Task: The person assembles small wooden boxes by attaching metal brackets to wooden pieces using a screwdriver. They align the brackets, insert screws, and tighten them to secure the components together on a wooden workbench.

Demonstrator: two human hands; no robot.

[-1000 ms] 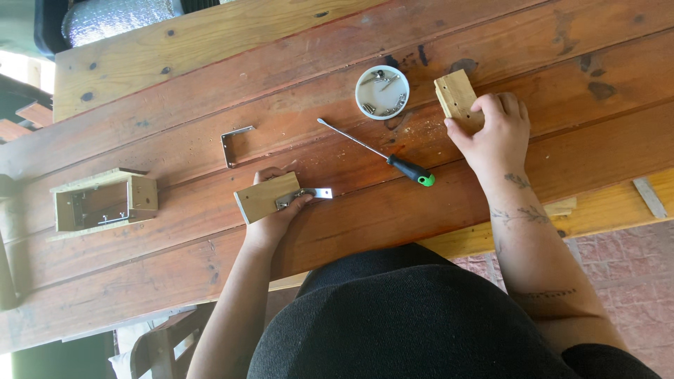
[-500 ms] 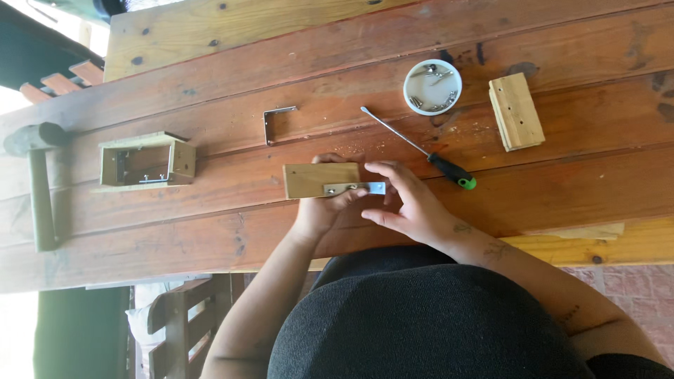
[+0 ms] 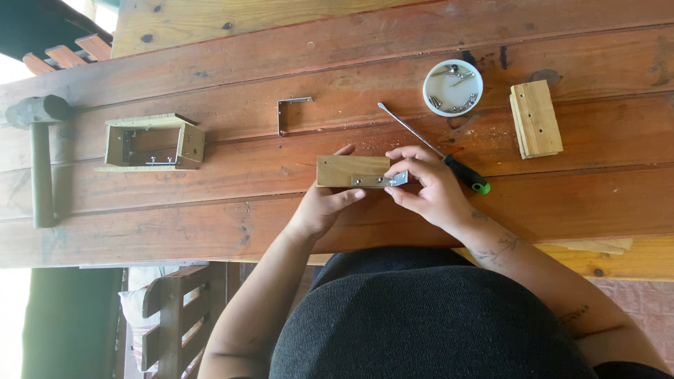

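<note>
While both rest on the surface (image 3: 210, 217), left hand (image 3: 324, 205) gripping wooden block (image 3: 351, 170), right hand (image 3: 428, 186) pinching its metal bracket (image 3: 379, 180).

Pretty even daylight here, soft and bright, no harsh glare on the wooden table (image 3: 210, 210). The upper left corner and the lower left edge are blown out to plain white. Shadows are short and faint, just thin dark edges under the mallet (image 3: 38, 147) and the open wooden box (image 3: 151, 142). Focus is decent mid-frame, wood grain reads fine. The dark cloth at the bottom centre is close and a bit soft.
</note>
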